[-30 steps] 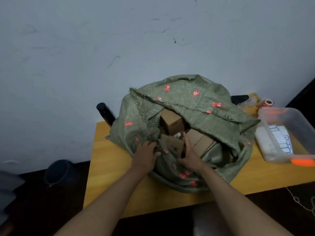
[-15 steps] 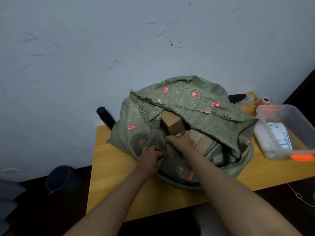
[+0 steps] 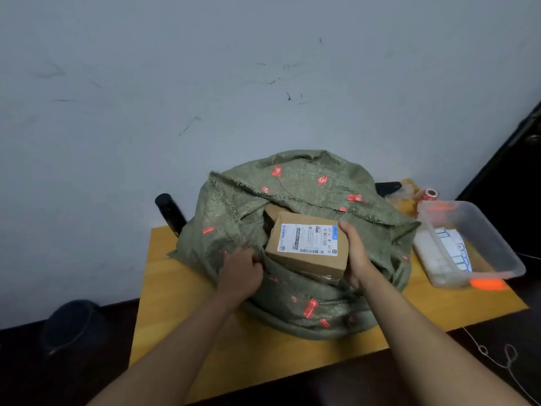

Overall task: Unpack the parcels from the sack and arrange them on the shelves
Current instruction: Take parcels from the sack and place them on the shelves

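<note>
A green woven sack [image 3: 295, 183] with red marks sits on a yellow wooden table [image 3: 181, 306], its mouth facing me. My right hand [image 3: 355, 256] grips the right side of a brown cardboard parcel [image 3: 310, 260] with a white shipping label, held at the sack's mouth. My left hand [image 3: 240, 273] grips the sack's front edge just left of the parcel. Another brown parcel [image 3: 270, 210] shows behind it, deeper inside the sack. No shelves are in view.
A clear plastic tub [image 3: 480, 230] with white label sheets and an orange handle stands at the table's right. A red tape roll [image 3: 429, 194] lies behind it. A black cylinder [image 3: 169, 212] leans at the wall left of the sack. A dark bin [image 3: 73, 323] stands on the floor.
My right hand reached into the sack's mouth, took hold of a labelled parcel and lifted it out toward me. My left hand stayed on the sack's edge.
</note>
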